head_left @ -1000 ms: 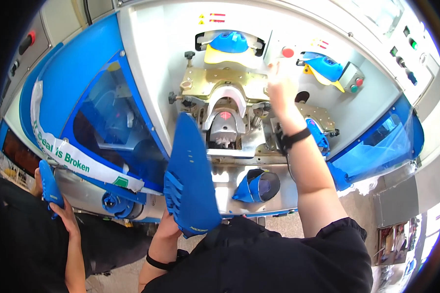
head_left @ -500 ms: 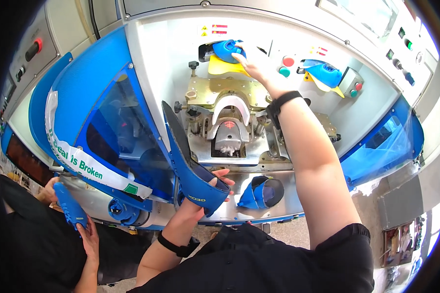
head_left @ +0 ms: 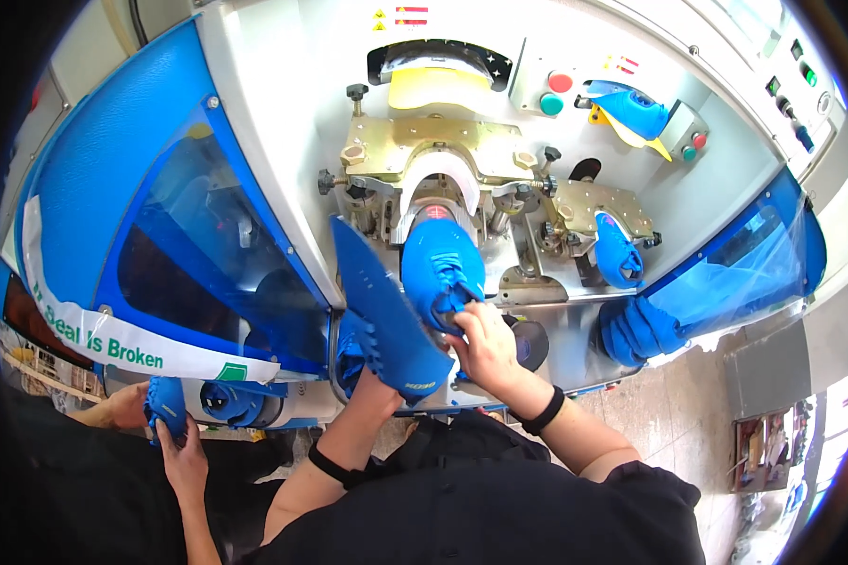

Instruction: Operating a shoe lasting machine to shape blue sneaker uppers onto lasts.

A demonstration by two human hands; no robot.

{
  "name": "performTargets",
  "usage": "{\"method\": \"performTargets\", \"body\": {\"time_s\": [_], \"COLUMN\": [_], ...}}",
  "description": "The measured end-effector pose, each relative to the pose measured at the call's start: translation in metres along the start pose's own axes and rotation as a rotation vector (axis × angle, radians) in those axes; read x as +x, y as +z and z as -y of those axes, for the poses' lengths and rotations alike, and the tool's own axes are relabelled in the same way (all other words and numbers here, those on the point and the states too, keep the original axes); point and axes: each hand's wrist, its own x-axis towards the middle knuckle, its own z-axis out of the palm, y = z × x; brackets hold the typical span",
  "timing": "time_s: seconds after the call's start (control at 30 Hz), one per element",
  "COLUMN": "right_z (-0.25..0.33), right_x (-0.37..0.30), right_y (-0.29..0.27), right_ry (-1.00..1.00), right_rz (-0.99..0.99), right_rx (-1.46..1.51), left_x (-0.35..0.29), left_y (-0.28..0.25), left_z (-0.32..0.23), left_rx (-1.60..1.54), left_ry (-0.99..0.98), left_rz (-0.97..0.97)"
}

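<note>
Right hand (head_left: 485, 344) pinches blue shoe upper (head_left: 441, 268) by its laces, toe toward 12 o'clock, long axis 12–6, seated in white machine (head_left: 283, 113). Left hand (head_left: 377, 381) grips blue sole (head_left: 386, 315), axis 11–5. Tiled floor (head_left: 688, 424) at 4 o'clock.

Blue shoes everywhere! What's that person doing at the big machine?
A person stands at a white and blue machine. Their right hand grips a blue shoe sitting in the machine's middle clamp. Their left hand holds a second blue shoe with its sole turned up, right beside the first. More blue shoes sit on the machine's right side. At lower left, another person's hands hold a blue shoe part.
</note>
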Motion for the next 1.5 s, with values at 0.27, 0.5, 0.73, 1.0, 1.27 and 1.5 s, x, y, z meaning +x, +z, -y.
{"method": "performTargets", "body": {"time_s": [0.27,0.5,0.73,1.0,1.27,1.5], "right_z": [-0.022,-0.016,-0.016,-0.018,-0.019,-0.021], "right_x": [0.034,0.039,0.038,0.040,0.040,0.039], "right_y": [0.025,0.026,0.036,0.036,0.035,0.035], "right_ry": [0.195,0.218,0.206,0.187,0.194,0.175], "right_rz": [0.120,0.111,0.080,0.060,0.086,0.102], "right_rx": [-0.023,-0.016,-0.064,-0.060,-0.082,-0.061], "left_x": [0.032,0.035,0.038,0.038,0.035,0.009], "left_y": [-0.002,-0.015,-0.028,-0.034,-0.028,0.008], "left_z": [0.002,0.007,0.008,0.011,0.007,-0.008], "left_rx": [-0.123,-0.114,-0.134,-0.083,-0.080,0.093], "left_ry": [-0.068,0.004,0.022,0.040,0.044,0.099], "left_rz": [-0.105,-0.061,-0.168,-0.214,-0.221,-0.359]}}
